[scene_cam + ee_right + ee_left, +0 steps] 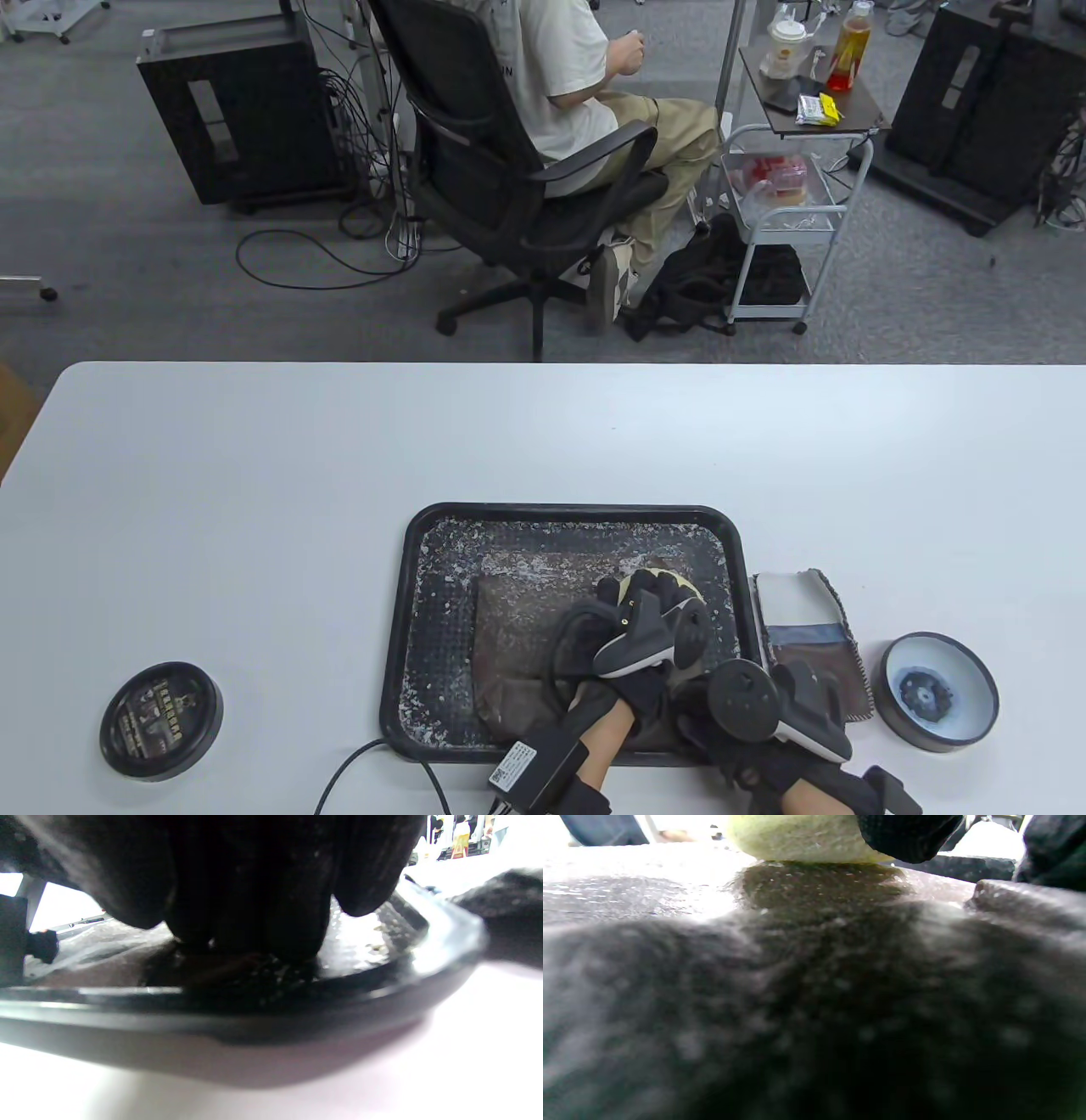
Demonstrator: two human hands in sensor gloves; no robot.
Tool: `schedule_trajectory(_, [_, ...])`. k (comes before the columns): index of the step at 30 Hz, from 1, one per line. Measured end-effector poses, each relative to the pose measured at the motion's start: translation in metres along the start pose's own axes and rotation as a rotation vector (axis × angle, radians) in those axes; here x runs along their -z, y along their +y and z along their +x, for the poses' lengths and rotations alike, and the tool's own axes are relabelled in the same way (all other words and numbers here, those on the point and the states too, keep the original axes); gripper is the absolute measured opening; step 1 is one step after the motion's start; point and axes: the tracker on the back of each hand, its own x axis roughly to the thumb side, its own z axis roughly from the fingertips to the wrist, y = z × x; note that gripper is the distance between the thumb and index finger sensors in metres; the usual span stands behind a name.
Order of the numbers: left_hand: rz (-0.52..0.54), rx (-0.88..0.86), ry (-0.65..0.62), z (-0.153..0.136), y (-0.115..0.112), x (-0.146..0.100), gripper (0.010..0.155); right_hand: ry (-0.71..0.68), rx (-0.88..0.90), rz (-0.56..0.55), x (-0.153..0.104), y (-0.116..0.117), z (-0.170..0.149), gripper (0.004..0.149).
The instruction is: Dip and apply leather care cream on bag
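A brown leather bag [526,611] speckled with white cream lies flat in a black tray [568,512]. My left hand [653,592] grips a pale yellow sponge [689,586] and presses it on the bag's far right part. In the left wrist view the sponge [797,836] sits flat on the bag [814,984] under my gloved fingers [908,836]. My right hand [708,688] rests at the tray's near right corner. In the right wrist view its fingers [254,878] press down on the bag [106,963] just inside the tray rim [254,1018]. The open cream tin [937,692] stands to the right.
The tin's black lid [161,722] lies on the white table at the near left. A folded cloth [806,611] lies between the tray and the tin. A cable [356,764] runs off the near edge. A seated person and a cart are beyond the table.
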Motion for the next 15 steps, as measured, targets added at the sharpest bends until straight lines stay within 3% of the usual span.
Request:
schedule_trajectory(4, [0.004,-0.039,-0.002,-0.005,0.001,-0.002,0.067,0.000,0.004,0.002,0.000,0.000,0.000,0.042])
schedule_trajectory(7, [-0.004,0.023,0.023,-0.012,0.003,-0.007,0.067,0.000,0.004,0.002,0.000,0.000,0.000,0.043])
schedule_trajectory(10, [-0.029,0.103,0.084,-0.023,0.003,-0.012,0.067,0.001,0.008,0.004,0.000,0.000,-0.001,0.043])
schedule_trajectory(15, [-0.091,0.097,0.205,-0.053,0.002,-0.020,0.067,0.005,0.012,0.005,0.000,0.000,-0.001,0.043])
